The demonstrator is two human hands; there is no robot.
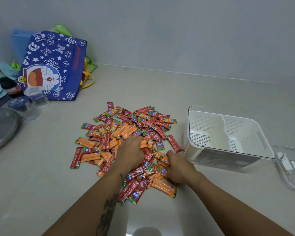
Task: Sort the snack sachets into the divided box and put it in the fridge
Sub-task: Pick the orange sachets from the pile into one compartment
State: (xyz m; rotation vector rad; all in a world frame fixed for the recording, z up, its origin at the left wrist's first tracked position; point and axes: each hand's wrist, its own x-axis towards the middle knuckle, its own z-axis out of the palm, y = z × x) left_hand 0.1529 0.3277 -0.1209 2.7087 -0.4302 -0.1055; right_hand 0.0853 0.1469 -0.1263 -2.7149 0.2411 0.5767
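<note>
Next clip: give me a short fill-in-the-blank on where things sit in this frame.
1. Both hands, left hand and right hand, rest on the pile of ____.
2. The divided box holds ____ sachets.
3. The clear lid lies to the ____ of the box.
4. The blue bag leans against the ____.

Missing: sachets; no; right; wall

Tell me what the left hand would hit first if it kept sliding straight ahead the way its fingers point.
More sachets. The left hand lies on the sachet pile, fingers pointing away and slightly right, so red and orange packets come first; beyond the pile the counter looks bare up to the wall, though depth is uncertain.
</note>
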